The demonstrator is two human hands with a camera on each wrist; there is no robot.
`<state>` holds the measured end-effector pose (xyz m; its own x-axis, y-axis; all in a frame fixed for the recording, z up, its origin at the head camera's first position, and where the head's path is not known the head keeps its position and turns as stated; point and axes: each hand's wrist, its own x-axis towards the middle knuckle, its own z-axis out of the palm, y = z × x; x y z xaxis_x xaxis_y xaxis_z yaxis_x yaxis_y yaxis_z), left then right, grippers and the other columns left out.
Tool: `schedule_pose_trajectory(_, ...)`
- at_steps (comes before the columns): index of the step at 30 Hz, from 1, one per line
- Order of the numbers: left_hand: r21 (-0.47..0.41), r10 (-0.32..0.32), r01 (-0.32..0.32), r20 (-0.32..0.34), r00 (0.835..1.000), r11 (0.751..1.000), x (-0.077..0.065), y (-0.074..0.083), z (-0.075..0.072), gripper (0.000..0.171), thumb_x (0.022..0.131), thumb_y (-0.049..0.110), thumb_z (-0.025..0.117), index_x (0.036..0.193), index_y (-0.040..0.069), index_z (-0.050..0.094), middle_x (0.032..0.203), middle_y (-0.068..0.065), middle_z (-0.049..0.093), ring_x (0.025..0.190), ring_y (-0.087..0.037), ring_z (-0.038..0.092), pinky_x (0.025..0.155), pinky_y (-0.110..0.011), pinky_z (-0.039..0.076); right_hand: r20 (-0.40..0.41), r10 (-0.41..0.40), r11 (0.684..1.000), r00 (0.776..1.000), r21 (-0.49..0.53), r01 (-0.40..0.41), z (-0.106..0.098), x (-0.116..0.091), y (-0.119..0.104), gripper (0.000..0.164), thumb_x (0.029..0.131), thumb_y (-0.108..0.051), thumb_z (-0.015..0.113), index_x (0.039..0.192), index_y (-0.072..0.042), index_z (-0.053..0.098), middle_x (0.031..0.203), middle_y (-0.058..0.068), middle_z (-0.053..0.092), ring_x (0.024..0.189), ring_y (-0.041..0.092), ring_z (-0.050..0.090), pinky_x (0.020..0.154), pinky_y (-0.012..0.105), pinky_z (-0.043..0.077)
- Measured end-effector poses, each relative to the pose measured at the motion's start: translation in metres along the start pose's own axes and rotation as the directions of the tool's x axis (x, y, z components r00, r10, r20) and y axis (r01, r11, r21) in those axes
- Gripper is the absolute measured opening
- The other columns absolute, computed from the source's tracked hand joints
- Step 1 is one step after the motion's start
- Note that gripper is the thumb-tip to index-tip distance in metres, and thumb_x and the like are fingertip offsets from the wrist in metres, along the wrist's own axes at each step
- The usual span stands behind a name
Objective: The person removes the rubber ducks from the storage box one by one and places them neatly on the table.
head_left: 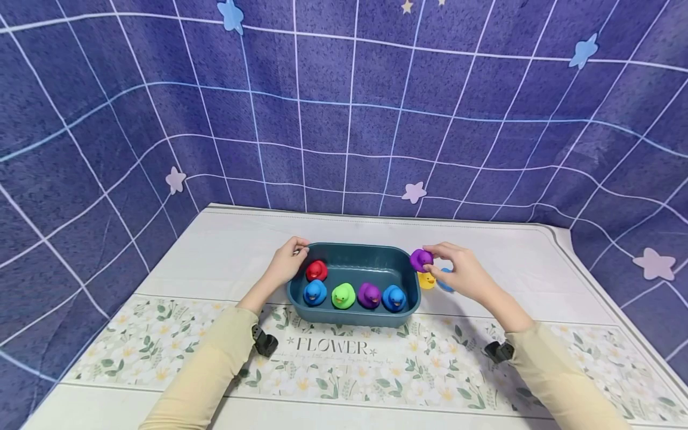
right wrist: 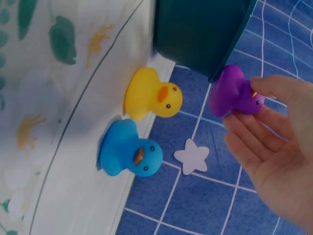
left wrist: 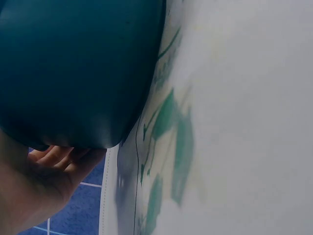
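A dark teal tub [head_left: 352, 318] holds a row of rubber ducks: a blue duck [head_left: 315, 292], a green duck [head_left: 343, 295], a purple duck [head_left: 369, 295] and another blue duck [head_left: 395, 298], with a red duck [head_left: 316, 270] behind the left one. My left hand [head_left: 287, 261] grips the tub's left end at the rim; in the left wrist view its fingers [left wrist: 80, 164] are partly hidden by the wall. Between thumb and fingers, my right hand [right wrist: 279, 132] pinches a second purple duck [right wrist: 230, 93] beside the tub's right rim, raised off the table.
Right of the tub, a yellow duck [right wrist: 146, 95] and a blue duck [right wrist: 127, 149] stand side by side on the table, below my right hand. A flower-printed cloth [head_left: 177, 334] covers the table. Behind rises a blue gridded curtain [head_left: 322, 119] with stars.
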<state>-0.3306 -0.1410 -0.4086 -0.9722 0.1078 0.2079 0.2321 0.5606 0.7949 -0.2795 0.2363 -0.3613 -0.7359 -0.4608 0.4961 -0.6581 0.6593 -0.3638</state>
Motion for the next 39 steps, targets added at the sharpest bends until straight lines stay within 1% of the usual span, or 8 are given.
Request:
schedule_pose_trajectory(6,0.0,-0.01,0.01,0.0,1.0,1.0,0.0,0.0,0.0,0.025,0.096,0.013,0.048,0.117,-0.001,0.054,0.119,-0.022,0.06,0.115,-0.034,0.055,0.099,-0.045,0.043,-0.016,-0.021,0.999,1.0,-0.03,0.021,-0.002,-0.004,0.007,0.035,0.081,-0.007,0.071,0.113,0.004,0.064,0.102,0.014,0.068,0.089,0.028,0.065,0.076,0.044,0.054)
schedule_pose_trajectory(10,0.001,-0.007,0.007,0.003,1.0,1.0,0.0,0.0,0.001,0.026,0.096,0.013,0.048,0.117,-0.001,0.054,0.119,-0.022,0.06,0.115,-0.034,0.055,0.098,-0.045,0.043,-0.032,-0.036,0.998,0.999,-0.047,0.034,-0.004,-0.007,0.011,0.034,0.078,-0.003,0.071,0.111,0.006,0.064,0.101,0.016,0.068,0.087,0.029,0.065,0.075,0.044,0.054)
schedule_pose_trajectory(14,-0.002,-0.012,0.012,0.003,1.0,1.0,0.0,-0.002,0.001,0.025,0.096,0.013,0.048,0.117,0.0,0.054,0.119,-0.022,0.06,0.114,-0.034,0.055,0.098,-0.045,0.043,-0.03,-0.044,0.998,0.999,-0.053,0.043,-0.005,-0.01,0.015,0.034,0.077,0.0,0.072,0.109,0.007,0.064,0.099,0.016,0.068,0.085,0.029,0.065,0.074,0.044,0.054)
schedule_pose_trajectory(23,-0.001,-0.008,0.008,-0.001,1.0,1.0,-0.001,-0.001,0.0,0.025,0.097,0.013,0.047,0.117,0.0,0.054,0.119,-0.022,0.06,0.114,-0.034,0.055,0.099,-0.045,0.043,-0.021,-0.033,0.997,0.999,-0.067,0.031,-0.004,-0.019,0.022,0.034,0.077,0.001,0.071,0.109,0.007,0.064,0.098,0.016,0.068,0.086,0.03,0.065,0.075,0.046,0.054)
schedule_pose_trajectory(27,0.003,-0.002,0.002,-0.003,1.0,1.0,0.0,0.0,-0.001,0.026,0.097,0.013,0.047,0.117,-0.001,0.054,0.119,-0.022,0.06,0.114,-0.035,0.055,0.099,-0.045,0.043,-0.025,-0.01,0.997,1.0,-0.078,0.008,-0.006,-0.022,0.023,0.034,0.077,0.001,0.071,0.11,0.007,0.064,0.101,0.017,0.068,0.09,0.033,0.065,0.077,0.047,0.053)
schedule_pose_trajectory(33,-0.005,-0.008,0.008,0.002,1.0,1.0,0.001,0.001,-0.001,0.025,0.096,0.013,0.047,0.117,0.0,0.054,0.119,-0.022,0.06,0.115,-0.034,0.055,0.099,-0.044,0.043,-0.035,0.018,0.995,0.999,-0.098,-0.022,-0.009,-0.026,0.028,0.034,0.078,-0.001,0.07,0.11,0.007,0.064,0.101,0.018,0.067,0.09,0.034,0.065,0.078,0.048,0.053)
schedule_pose_trajectory(39,-0.011,-0.009,0.009,0.001,1.0,1.0,0.0,0.001,-0.002,0.025,0.096,0.013,0.047,0.116,0.0,0.054,0.118,-0.022,0.06,0.115,-0.034,0.054,0.099,-0.045,0.043,-0.055,0.012,0.994,0.998,-0.105,-0.018,-0.012,-0.03,0.034,0.034,0.076,0.0,0.071,0.109,0.008,0.064,0.099,0.018,0.067,0.088,0.034,0.065,0.077,0.048,0.052)
